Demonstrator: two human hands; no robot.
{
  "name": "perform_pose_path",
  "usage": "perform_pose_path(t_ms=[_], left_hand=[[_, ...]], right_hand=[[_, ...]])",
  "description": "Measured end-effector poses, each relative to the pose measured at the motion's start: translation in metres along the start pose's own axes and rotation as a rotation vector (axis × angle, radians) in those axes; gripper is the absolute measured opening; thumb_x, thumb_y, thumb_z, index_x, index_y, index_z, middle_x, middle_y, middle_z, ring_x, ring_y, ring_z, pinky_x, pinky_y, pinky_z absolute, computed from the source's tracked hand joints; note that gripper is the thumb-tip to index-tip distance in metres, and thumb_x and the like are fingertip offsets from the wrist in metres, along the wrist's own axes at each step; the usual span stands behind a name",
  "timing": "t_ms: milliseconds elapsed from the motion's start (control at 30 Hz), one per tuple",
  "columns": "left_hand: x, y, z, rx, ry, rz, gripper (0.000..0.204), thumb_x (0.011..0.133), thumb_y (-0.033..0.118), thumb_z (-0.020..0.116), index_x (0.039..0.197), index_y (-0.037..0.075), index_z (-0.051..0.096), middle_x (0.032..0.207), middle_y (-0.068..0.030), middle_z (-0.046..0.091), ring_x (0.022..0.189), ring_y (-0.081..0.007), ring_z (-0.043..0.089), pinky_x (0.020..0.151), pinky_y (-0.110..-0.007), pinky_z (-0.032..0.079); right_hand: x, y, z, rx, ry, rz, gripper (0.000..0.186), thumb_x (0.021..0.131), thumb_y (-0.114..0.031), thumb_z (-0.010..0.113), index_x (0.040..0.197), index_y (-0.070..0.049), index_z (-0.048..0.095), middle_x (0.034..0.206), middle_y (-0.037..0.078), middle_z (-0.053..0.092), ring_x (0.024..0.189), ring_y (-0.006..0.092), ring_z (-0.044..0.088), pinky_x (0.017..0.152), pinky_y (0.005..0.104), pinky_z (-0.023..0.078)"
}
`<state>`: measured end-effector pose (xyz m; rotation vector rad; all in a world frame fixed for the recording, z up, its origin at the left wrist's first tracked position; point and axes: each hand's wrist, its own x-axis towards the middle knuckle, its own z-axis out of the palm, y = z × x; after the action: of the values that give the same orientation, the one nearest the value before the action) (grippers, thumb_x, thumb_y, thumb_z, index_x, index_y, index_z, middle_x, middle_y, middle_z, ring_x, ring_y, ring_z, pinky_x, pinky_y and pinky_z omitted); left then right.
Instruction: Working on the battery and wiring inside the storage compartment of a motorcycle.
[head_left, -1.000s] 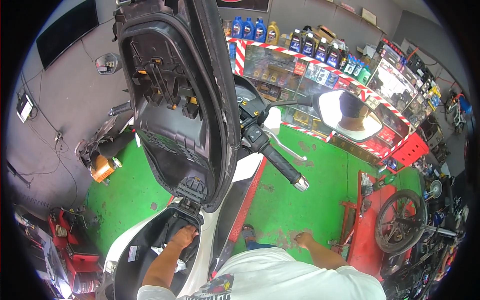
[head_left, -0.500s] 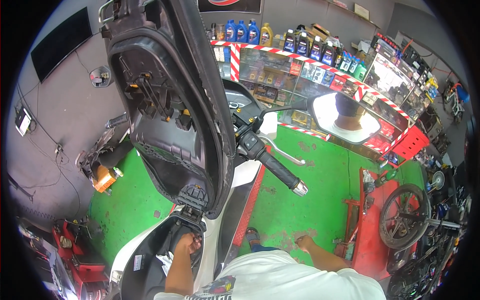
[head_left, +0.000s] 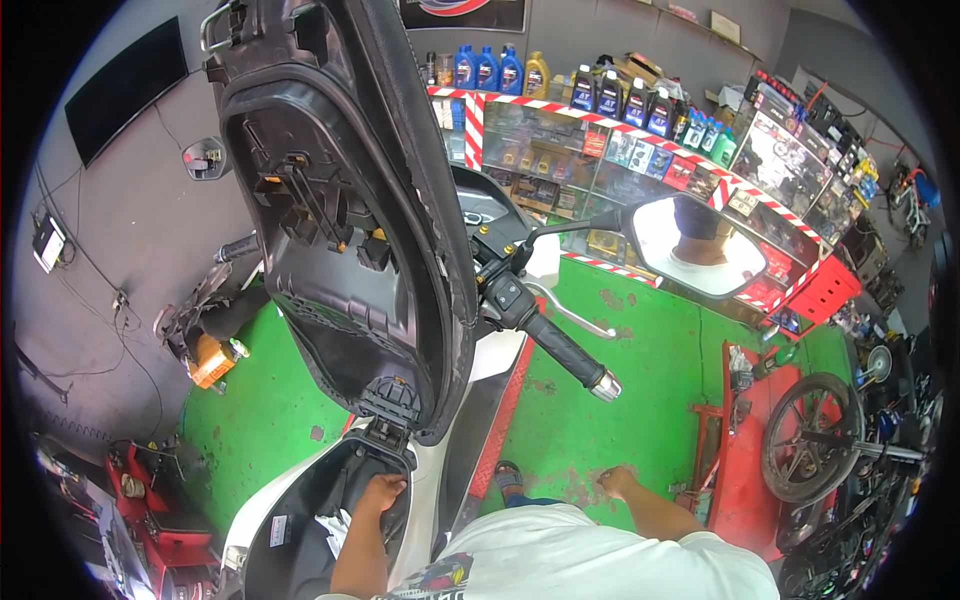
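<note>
A white scooter has its black seat tipped up on the front hinge. Over the opened underseat compartment is my left hand, its fingers curled and pressed together near the right rim; whatever they might hold is too small to make out. A crumpled white paper or cloth lies in the compartment beside my left forearm. My right hand hangs to the right of the scooter above the green floor, closed loosely, with nothing seen in it.
Ahead on the right are the handlebar grip, brake lever and mirror. A glass display counter carries oil bottles. On the right, a wheel leans by a red lift. My sandalled foot stands beside the scooter.
My left hand has turned and risen slightly, its fingers now pointing right. The right hand has shifted only a little. The whole view has moved slightly.
</note>
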<state>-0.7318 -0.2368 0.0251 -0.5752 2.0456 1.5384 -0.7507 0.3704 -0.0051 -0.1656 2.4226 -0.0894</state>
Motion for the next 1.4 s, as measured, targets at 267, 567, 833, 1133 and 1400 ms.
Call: perform_pose_path(t_ms=[267,567,833,1133,1400], left_hand=[[-0.009,0.042,0.03,0.85,0.446,-0.089,0.038,0.087,0.039,0.068,0.103,0.004,0.067,0.11,-0.0212,0.068,0.107,-0.038,0.065,0.091,-0.042,0.053],[0.015,-0.013,0.008,0.904,0.263,0.228,0.034,0.084,0.034,0.073,0.085,0.0,0.068,0.1,-0.0224,0.069,0.091,-0.0347,0.069,0.077,-0.042,0.055],[-0.004,-0.005,0.024,-0.018,0.395,0.03,0.018,0.077,0.008,0.08,0.082,-0.004,0.067,0.073,-0.0093,0.068,0.062,-0.0144,0.064,0.056,-0.028,0.051],[-0.041,0.039,0.029,0.851,0.395,0.065,0.045,0.093,0.043,0.055,0.103,0.002,0.07,0.1,-0.0194,0.07,0.099,-0.036,0.067,0.085,-0.047,0.052],[0.006,0.0,0.019,0.94,0.226,-0.114,0.05,0.097,0.045,0.042,0.112,0.005,0.068,0.116,-0.0244,0.066,0.112,-0.0404,0.062,0.098,-0.048,0.048]], right_hand=[[0.011,-0.002,0.005,0.108,-0.003,0.119,0.034,0.094,-0.033,0.045,0.111,-0.023,0.073,0.118,0.009,0.068,0.104,0.0318,0.065,0.092,0.0388,0.052],[0.0,-0.001,0.015,-0.133,-0.118,-0.047,0.038,0.098,-0.032,0.044,0.121,-0.013,0.067,0.128,0.011,0.063,0.118,0.0306,0.059,0.099,0.0417,0.048],[0.005,0.01,0.029,0.018,0.049,-0.073,0.034,0.092,-0.034,0.052,0.11,-0.015,0.073,0.116,0.01,0.069,0.103,0.0324,0.066,0.091,0.038,0.053],[0.008,-0.006,0.017,0.186,0.017,0.059,0.036,0.093,-0.037,0.052,0.107,-0.011,0.073,0.111,0.013,0.07,0.101,0.0346,0.066,0.089,0.0407,0.053],[0.011,0.002,0.016,0.052,0.036,-0.063,0.035,0.093,-0.037,0.054,0.109,-0.012,0.072,0.115,0.012,0.069,0.102,0.034,0.066,0.089,0.0393,0.053]])
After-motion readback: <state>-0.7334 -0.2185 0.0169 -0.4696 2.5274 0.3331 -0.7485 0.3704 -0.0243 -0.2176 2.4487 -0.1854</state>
